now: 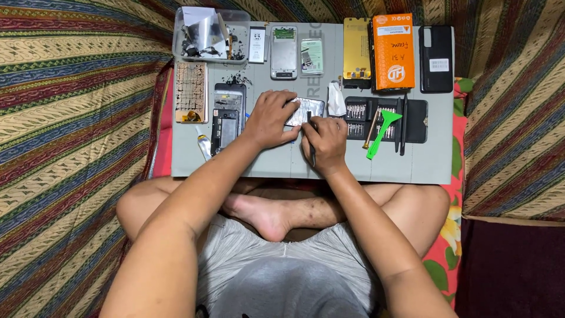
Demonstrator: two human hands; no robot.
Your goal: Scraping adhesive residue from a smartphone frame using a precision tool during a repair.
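A person's left hand [269, 119] presses its fingers together on the left end of a small phone part [306, 111], pinning it flat to a grey work mat [271, 162], while the right hand [324, 143] has its fingers clamped around a thin dark tool [311, 144] whose tip meets the part's lower edge. The part lies near the mat's middle, between an opened phone [227, 116] just left of the left hand and a black case of screwdriver bits [385, 119] to the right. A green plastic pry tool [382, 133] rests across that case. Along the mat's far edge sit a clear tray of scraps [210, 36], 2 phone frames [284, 52], an orange box [393, 51] and a black phone [436, 58]. The person sits cross-legged, the mat over the knees, on a striped cloth [70, 118].
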